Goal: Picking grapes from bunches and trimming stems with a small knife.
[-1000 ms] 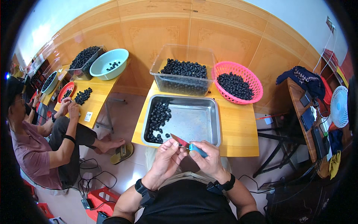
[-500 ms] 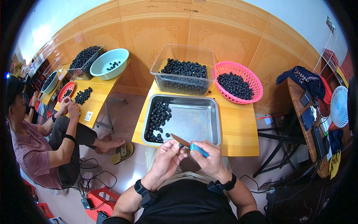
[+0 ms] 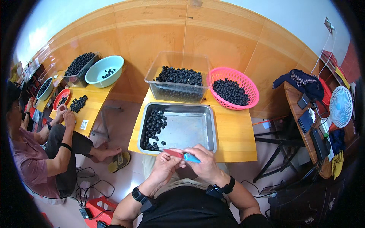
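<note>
My right hand is closed around the blue handle of a small knife, its blade pointing left and showing reddish. My left hand is pinched beside the blade, with a small dark round fruit mostly hidden in its fingers. Both hands meet just over the near edge of a metal tray. Along the tray's left side lies a heap of small dark round fruits, with a few loose ones near the front.
Behind the tray stand a clear plastic bin and a pink basket, both filled with dark fruits. At left, a person works at another table with a pale green basin. A side table with a fan is at right.
The knife has tilted flatter, its blade now lying across my left fingertips. The fruit seen between my fingers is now mostly covered. The whole view has shifted slightly.
</note>
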Demonstrator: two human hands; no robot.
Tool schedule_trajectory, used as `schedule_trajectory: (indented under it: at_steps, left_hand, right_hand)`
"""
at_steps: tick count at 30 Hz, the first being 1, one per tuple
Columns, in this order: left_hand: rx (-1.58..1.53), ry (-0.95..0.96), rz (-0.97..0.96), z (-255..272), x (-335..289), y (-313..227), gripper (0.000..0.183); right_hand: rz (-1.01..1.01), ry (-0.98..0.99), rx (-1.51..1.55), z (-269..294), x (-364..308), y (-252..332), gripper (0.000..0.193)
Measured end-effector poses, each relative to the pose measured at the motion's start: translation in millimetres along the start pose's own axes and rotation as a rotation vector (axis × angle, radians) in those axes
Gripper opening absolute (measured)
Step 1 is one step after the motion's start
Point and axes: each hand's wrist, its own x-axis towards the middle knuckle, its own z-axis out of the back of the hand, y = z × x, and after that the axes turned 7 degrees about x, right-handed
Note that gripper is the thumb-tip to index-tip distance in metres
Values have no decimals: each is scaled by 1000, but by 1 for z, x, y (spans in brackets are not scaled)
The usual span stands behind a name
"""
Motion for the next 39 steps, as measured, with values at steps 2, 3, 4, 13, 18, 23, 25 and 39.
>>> schedule_trajectory:
  at_steps: [2, 3, 4, 13, 18, 23, 25, 39]
  left_hand:
    - [151, -43, -45, -7, 1, -9, 19]
    - [305, -93, -88, -10, 1, -13, 20]
    - [308, -99, -90, -6, 1, -13, 20]
    - [1440, -280, -490, 43, 16, -44, 16]
    - [1576, -197, -349, 63, 26, -60, 22]
    - [1745, -37, -303, 61, 47, -69, 25]
    - [1797, 72, -261, 59, 55, -73, 28]
    - [1532, 110, -256, 46, 60, -68, 21]
  right_hand:
    - [34, -58, -99, 14, 8, -15, 29]
    - [65, -115, -190, 24, 14, -24, 29]
    - [39, -190, -211, 37, 25, -31, 29]
    - [-101, -541, -404, 138, 85, -107, 44]
    - [-305, -393, -233, 95, 40, -98, 36]
    - [-371, -348, -68, 69, 8, -80, 32]
    - [-411, -338, -20, 65, -1, -77, 31]
    - [-413, -287, 84, 43, -16, -47, 25]
